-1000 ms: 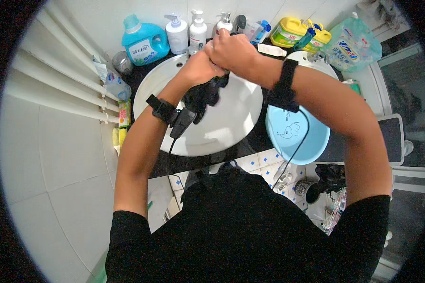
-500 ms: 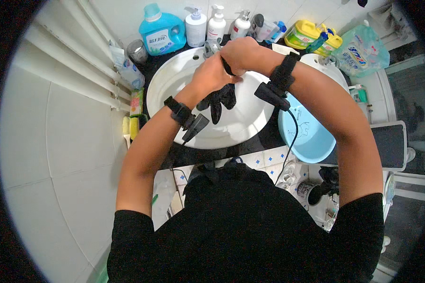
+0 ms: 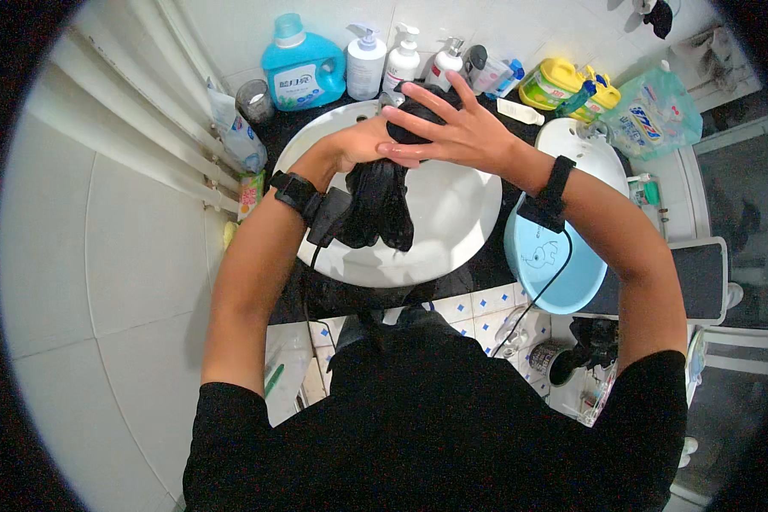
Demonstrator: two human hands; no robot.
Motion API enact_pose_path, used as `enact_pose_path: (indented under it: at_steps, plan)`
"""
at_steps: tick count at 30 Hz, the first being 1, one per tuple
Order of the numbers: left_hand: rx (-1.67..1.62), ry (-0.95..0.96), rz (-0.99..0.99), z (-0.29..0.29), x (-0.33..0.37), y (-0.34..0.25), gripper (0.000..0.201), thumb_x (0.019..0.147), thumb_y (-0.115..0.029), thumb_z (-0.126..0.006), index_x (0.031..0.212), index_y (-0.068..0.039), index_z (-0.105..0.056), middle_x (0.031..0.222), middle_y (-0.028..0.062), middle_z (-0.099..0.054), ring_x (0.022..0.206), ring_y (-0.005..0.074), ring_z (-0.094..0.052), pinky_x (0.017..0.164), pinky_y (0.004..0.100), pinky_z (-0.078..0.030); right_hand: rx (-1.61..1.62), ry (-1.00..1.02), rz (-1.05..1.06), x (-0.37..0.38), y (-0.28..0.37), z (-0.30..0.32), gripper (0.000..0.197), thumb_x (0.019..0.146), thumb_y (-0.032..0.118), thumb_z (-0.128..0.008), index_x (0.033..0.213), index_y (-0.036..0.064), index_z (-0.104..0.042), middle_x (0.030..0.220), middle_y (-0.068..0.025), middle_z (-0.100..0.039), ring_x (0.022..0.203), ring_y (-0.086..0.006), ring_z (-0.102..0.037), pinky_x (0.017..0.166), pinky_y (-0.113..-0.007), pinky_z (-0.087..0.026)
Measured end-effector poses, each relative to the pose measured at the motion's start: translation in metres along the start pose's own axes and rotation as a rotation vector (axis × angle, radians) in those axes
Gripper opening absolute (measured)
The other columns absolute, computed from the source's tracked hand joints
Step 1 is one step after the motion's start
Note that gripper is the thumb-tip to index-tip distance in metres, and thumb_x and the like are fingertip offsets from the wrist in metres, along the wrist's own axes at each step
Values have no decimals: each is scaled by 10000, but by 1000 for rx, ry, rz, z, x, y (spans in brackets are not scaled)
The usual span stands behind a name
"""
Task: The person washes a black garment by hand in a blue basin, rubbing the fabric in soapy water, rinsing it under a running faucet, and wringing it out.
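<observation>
A dark, limp black cloth [image 3: 375, 205] with several hanging ends droops over the white oval sink [image 3: 456, 218]. What kind of garment it is, I cannot make out. My left hand [image 3: 363, 141] is closed around its upper part, its fingers partly hidden behind the bunched fabric. Across the top of the bunch, my right hand [image 3: 469, 136] has its fingers spread, touching the cloth without gripping it. Both hands are close to the faucet [image 3: 391, 100], which the cloth and fingers partly cover.
Along the back wall stand a blue detergent bottle [image 3: 303, 68], pump bottles [image 3: 366, 64] and yellow bottles [image 3: 550, 83]. On the right, a light-blue basin [image 3: 563, 282] juts out below a smaller white sink [image 3: 584, 141]. A glass [image 3: 254, 101] stands at the back left.
The cloth, squeezed between both hands before, now hangs lower and looser over the sink. My right hand has opened and spread its fingers. My left hand has shifted slightly left.
</observation>
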State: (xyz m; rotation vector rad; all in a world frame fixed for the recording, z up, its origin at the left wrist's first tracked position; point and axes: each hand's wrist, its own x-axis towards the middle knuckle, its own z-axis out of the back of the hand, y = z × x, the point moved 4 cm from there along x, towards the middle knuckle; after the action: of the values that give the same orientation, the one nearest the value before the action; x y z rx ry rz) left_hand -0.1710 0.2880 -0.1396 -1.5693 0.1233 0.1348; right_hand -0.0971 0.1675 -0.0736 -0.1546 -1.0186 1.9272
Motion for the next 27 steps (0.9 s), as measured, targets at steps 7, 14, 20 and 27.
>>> enact_pose_path:
  at_steps: [7,14,20,27]
  plan:
    - [280,-88,3,-10,9,14,401,716,-194,-718,1036,28,-622,987,128,-650,895,196,-601,808,308,-466,254,288,45,21,-10,-13,569,783,115,-562,1309,194,-358,1192,-107,-462,783,-240,-594,499,-277,-523]
    - [757,-456,28,-2,16,9,521,637,-318,-726,1001,35,-608,976,228,-629,946,338,-605,809,383,-485,282,572,-150,33,-5,-41,303,758,149,-623,1033,82,-515,948,-102,-569,751,-248,-665,570,-344,-550]
    - [791,-553,173,-8,18,17,610,649,-343,-755,1107,-21,-513,1000,207,-632,940,361,-607,813,425,-492,350,689,-337,36,1,-77,186,738,143,-639,909,72,-658,868,-125,-676,821,-263,-670,657,-361,-548]
    - [797,-565,115,-16,14,27,694,624,-366,-779,1154,-36,-475,1003,214,-627,953,382,-599,828,442,-481,521,1062,-374,35,4,-65,355,643,127,-707,991,89,-647,935,-146,-662,908,-311,-642,745,-410,-526]
